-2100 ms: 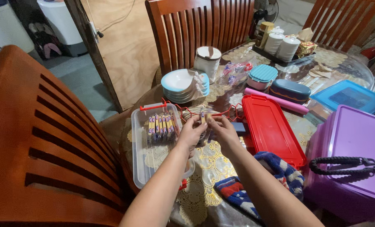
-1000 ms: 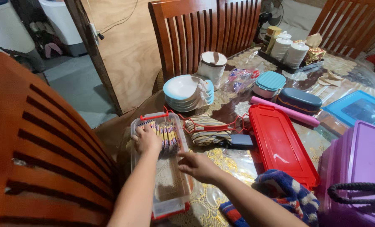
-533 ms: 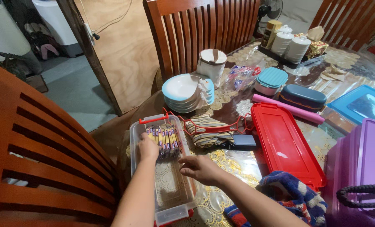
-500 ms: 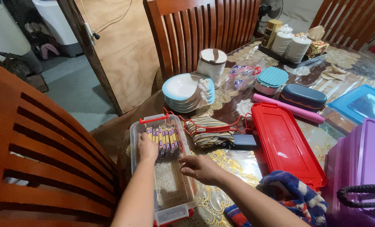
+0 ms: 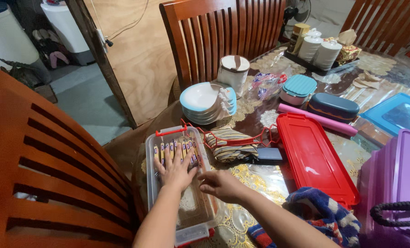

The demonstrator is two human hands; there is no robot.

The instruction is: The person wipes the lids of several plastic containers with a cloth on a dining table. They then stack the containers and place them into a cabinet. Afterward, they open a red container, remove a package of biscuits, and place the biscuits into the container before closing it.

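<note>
A clear plastic container (image 5: 150,161) with red clips sits at the table's near left edge. A row of small wrapped sticks (image 5: 190,146) lies in its far end. My left hand (image 5: 176,169) rests flat inside the container, fingers spread over the sticks. My right hand (image 5: 219,184) hovers at the container's right rim, fingers loosely curled, holding nothing that I can see. A striped folded cloth (image 5: 230,143) lies just beyond, to the right of the container.
A red lid (image 5: 314,160) lies right of the cloth, with a small dark box (image 5: 269,154) between. A stack of plates (image 5: 206,102), a white jar (image 5: 233,72), lidded tubs (image 5: 298,88), a purple bin (image 5: 398,183) and wooden chairs (image 5: 39,165) surround the spot.
My left hand has slid further into the container and now lies flat on the sticks. My right hand has drawn closer to the container's rim.
</note>
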